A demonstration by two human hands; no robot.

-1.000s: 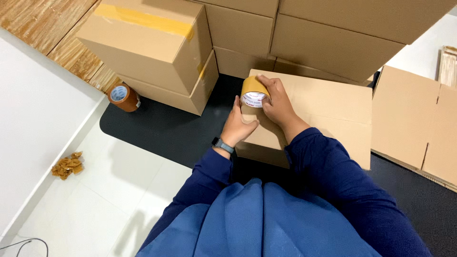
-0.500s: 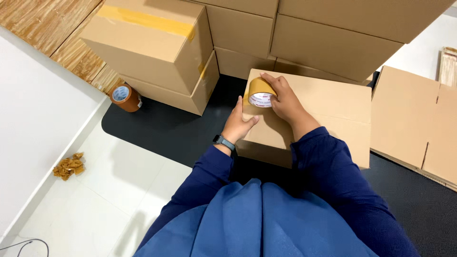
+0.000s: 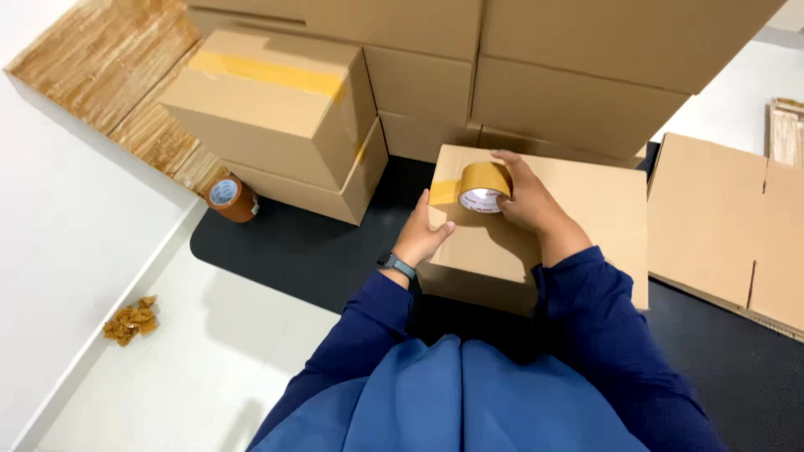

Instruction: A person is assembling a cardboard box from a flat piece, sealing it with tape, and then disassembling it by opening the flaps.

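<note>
1. On the black floor mat (image 3: 276, 251), stacked cardboard boxes (image 3: 502, 75) fill the far side; one taped box (image 3: 276, 109) sits far left.
2. Near the centre lies the cardboard box (image 3: 578, 218) being worked on: stiff, seemingly light, best steadied at its edges.
3. The right hand (image 3: 523, 201) has its grip wrapped around the tape roll (image 3: 483, 186) on the box's far-left top; the roll is rigid, light, its strip sticky.
4. The left hand (image 3: 423, 234) presses flat on the box's left edge, fingers closed together, pinching nothing.
5. A spare tape roll (image 3: 232, 197) stands at far left.
</note>
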